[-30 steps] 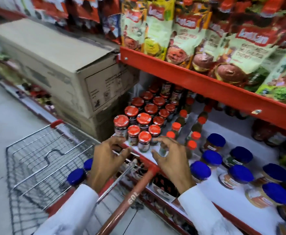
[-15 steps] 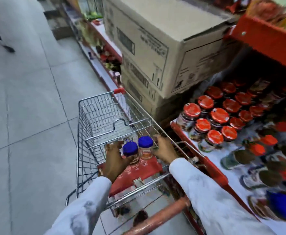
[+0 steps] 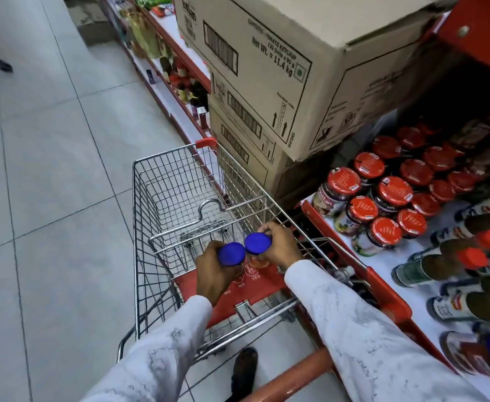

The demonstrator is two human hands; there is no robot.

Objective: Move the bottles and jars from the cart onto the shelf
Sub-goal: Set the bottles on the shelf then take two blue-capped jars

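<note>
Over the red child-seat flap (image 3: pixel 255 288) of the wire-mesh shopping cart (image 3: pixel 162 181), both hands are holding jars. The left hand (image 3: pixel 211 274) is wrapping its grip around a small glass jar with a blue round lid (image 3: pixel 231 253), fingers curled about the body below the lid. The right hand (image 3: pixel 281 245) is pinching a second blue-lidded glass jar (image 3: pixel 257 243) the same way, fingers closing on its far side. The two lids are sitting just beside each other, nearly touching, above the seat flap at the near end of the cart. Both arms are wearing pale patterned sleeves (image 3: pixel 362 329).

To the right, the white shelf with a red front edge (image 3: pixel 383 282) is carrying rows of glass jars with red lids (image 3: pixel 394 191) at its far part, and dark bottles with orange caps (image 3: pixel 473 258) lying nearer. Stacked brown cardboard boxes (image 3: pixel 281 68) are standing beyond the cart, against the shelving. The grey tiled floor (image 3: pixel 49 198) is filling the left side, and a dark shoe (image 3: pixel 245 365) is showing beneath the cart's orange handle (image 3: pixel 298 375).
</note>
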